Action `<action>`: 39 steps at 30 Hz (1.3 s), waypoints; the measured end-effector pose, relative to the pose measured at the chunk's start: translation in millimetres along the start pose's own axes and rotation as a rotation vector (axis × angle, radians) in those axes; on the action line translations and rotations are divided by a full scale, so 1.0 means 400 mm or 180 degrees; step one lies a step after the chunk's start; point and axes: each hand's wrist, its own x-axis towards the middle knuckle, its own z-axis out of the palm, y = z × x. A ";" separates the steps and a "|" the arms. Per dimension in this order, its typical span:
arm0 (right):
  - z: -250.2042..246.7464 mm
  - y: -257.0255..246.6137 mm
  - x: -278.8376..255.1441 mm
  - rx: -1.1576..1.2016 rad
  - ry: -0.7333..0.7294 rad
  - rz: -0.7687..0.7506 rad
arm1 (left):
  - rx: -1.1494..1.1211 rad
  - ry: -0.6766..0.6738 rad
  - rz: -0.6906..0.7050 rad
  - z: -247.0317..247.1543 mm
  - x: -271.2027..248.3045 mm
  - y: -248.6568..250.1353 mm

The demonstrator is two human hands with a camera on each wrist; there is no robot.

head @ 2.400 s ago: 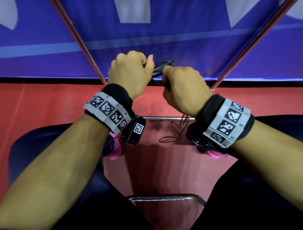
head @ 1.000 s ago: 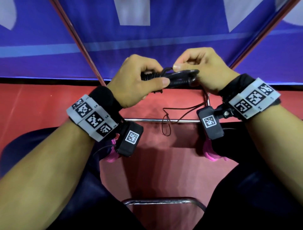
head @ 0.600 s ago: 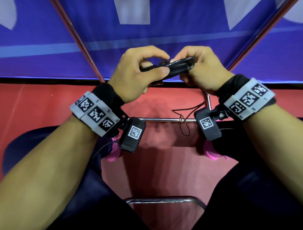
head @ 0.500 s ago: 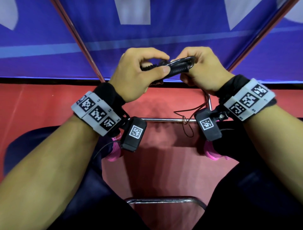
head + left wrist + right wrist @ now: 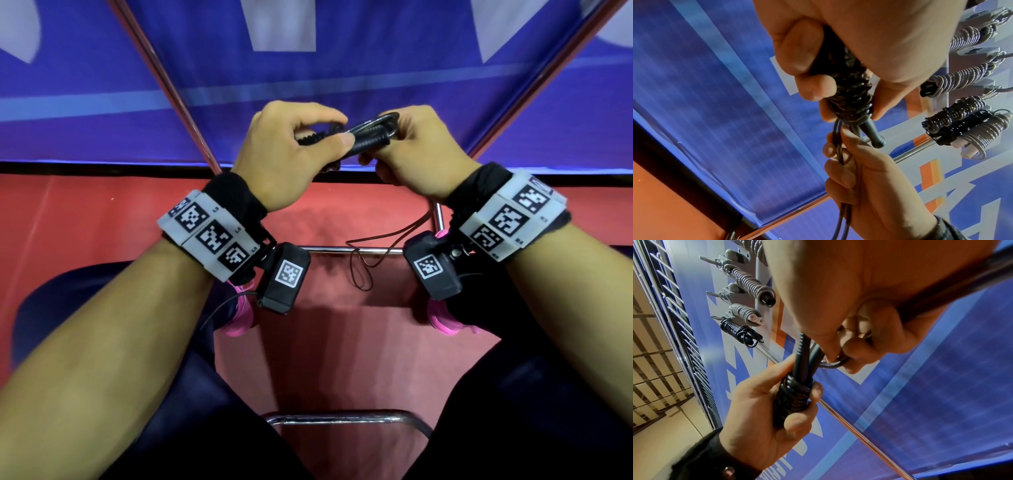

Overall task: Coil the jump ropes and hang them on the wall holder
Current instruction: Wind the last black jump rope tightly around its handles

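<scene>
My left hand [image 5: 291, 154] grips the black, glossy coiled jump rope [image 5: 368, 138] over its wraps; my right hand [image 5: 421, 154] pinches its loose loop [image 5: 831, 365]. The springy, slick cord would likely unwind if released.

Blue banner [image 5: 411, 85], red floor [image 5: 85, 219], perhaps chair frame [image 5: 342, 418]

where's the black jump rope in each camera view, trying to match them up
Head: jump rope sits upper centre, held between the left hand and right hand.
Left wrist: jump rope runs down the centre, under the left hand's fingers.
Right wrist: jump rope is lower centre, in the left hand's grip.
Shared landmark: the blue banner behind the hands in all three.
</scene>
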 end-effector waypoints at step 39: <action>0.035 -0.005 0.010 -0.0062 0.0079 0.0445 | 0.0671 0.0176 -0.0318 0.032 0.024 -0.023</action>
